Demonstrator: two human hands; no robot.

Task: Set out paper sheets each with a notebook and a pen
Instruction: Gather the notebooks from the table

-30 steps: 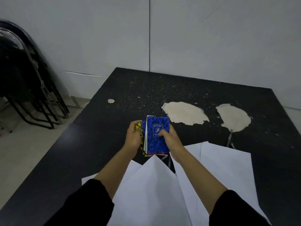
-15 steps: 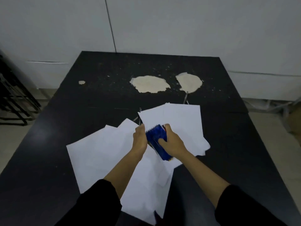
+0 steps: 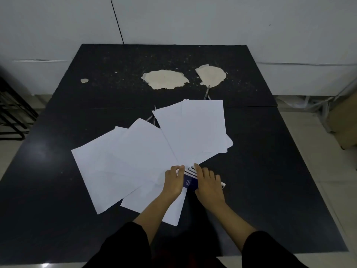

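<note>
Several white paper sheets (image 3: 146, 157) lie fanned and overlapping in the middle of the black table (image 3: 58, 180). At their near right edge both hands hold a small stack of blue-covered notebooks (image 3: 190, 181), resting low on the table. My left hand (image 3: 173, 180) grips the stack's left side and my right hand (image 3: 207, 182) covers its right side. Thin pens (image 3: 207, 93) poke out from under the far edges of the sheets, mostly hidden.
Two pale worn patches (image 3: 166, 79) mark the far part of the table. Dark chair frames (image 3: 13, 117) stand on the floor at the left. A brown box (image 3: 345, 122) and cables lie at the right. A white wall runs behind.
The notebook stack and both hands have come down and toward me, from raised over the table to its near right part. The view has pulled back, showing the whole fan of sheets.
</note>
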